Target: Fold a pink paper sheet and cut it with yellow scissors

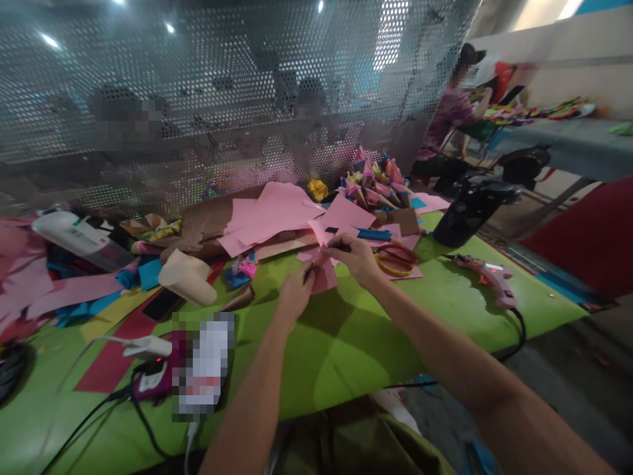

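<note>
The green counter (pixel 356 349) carries loose pink paper sheets (pixel 277 211), lying just beyond the hands. The left hand (pixel 297 288) and right hand (pixel 355 256) both pinch a small pink paper piece (pixel 320 252), held between them, so neither is nearer. Its long axis seems to run forward, far end towards the sheets; fingers hide its exact folds.

Glue gun (pixel 494 278), red paper (pixel 102 367) on green table (pixel 366 353)
</note>
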A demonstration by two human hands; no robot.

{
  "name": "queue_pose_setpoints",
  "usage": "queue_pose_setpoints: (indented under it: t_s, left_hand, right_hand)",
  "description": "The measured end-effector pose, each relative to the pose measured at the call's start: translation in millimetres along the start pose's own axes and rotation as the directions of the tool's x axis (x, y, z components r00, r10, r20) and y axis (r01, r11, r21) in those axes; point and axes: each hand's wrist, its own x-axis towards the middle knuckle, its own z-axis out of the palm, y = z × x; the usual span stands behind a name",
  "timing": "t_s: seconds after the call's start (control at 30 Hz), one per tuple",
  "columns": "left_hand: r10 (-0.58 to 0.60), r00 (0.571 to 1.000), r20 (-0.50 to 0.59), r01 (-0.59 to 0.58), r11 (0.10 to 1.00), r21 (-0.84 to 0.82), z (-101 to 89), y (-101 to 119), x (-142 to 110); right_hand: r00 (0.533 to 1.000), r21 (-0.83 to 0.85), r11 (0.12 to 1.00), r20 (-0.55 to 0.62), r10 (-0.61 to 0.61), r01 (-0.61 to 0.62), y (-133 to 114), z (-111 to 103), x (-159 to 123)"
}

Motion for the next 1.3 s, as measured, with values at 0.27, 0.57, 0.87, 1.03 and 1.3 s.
queue_pose_setpoints:
  t_s: [0.27, 0.57, 0.87, 1.03, 1.3]
  left_hand:
    - [0.006, 0.999, 0.043, -0.005, 1.0, -0.024, -0.7, 3.6, -2.2]
    - [0.017, 0.996, 0.085, -0.013, 0.999, -0.04, 0.3, 8.3, -2.0]
    - [-0.067, 0.996, -0.057, 0.062, 0.995, -0.076, 1.7, -0.1, 0.9]
    - [-0.045, 0.999, -0.004, 0.045, 0.995, -0.084, -0.2, 2.9, -1.3]
    - [-0.08, 0.994, 0.07, 0.094, 0.971, -0.22, -7.1, 8.4, -4.1]
  right_hand:
    - [0.989, 0.229, 0.963, 0.059, 0.135, -0.145, 1.4, -1.0, 1.5]
    - [0.995, 0.22, 0.972, -0.038, 0.093, -0.082, 2.7, 0.4, -1.1]
    - [0.969, 0.118, 0.972, 0.167, 0.184, -0.205, 2.5, -1.7, -0.3]
    - [0.994, -0.055, 0.993, 0.027, 0.105, -0.104, 14.8, 3.5, 1.1]
    - [0.967, -0.053, 0.996, -0.243, -0.082, 0.071, 9.8, -3.8, 4.0]
